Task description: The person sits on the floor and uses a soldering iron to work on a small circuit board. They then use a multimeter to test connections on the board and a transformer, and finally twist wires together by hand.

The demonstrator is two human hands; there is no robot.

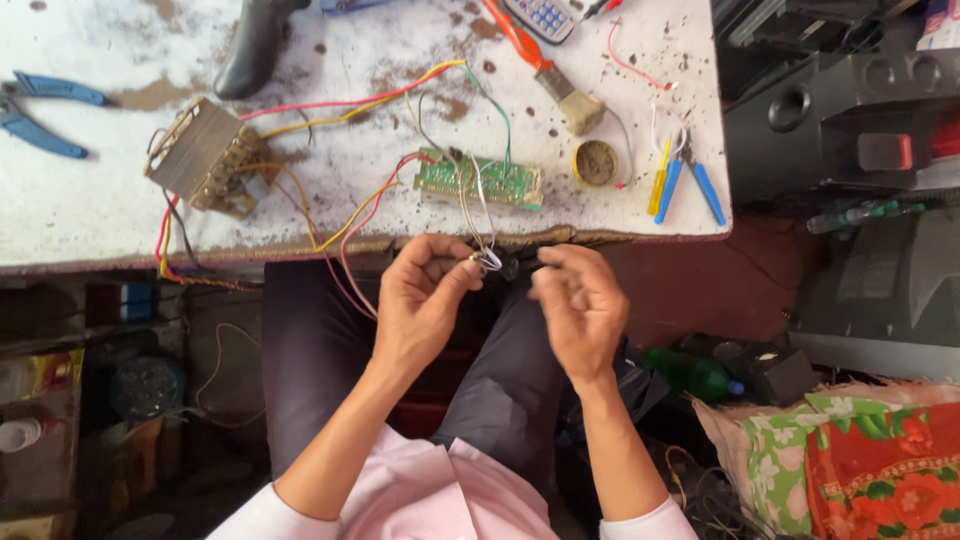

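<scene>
My left hand (425,290) pinches the ends of thin white wires (478,215) just below the table's front edge. The wires run up to a green circuit board (480,181) lying on the white table (90,215). My right hand (578,300) is close beside the left, its fingers curled around a small dark part (512,267) that I cannot make out. Red, yellow and green wires (360,105) link the board to a metal transformer (200,155) at the left.
Blue-handled pliers (40,115) lie at the far left, small blue cutters (695,180) and a yellow tool (660,178) at the right edge. A brush (555,80), a round tin (595,162) and a calculator (540,15) sit behind. Black equipment (840,130) stands right; a green bottle (690,372) below.
</scene>
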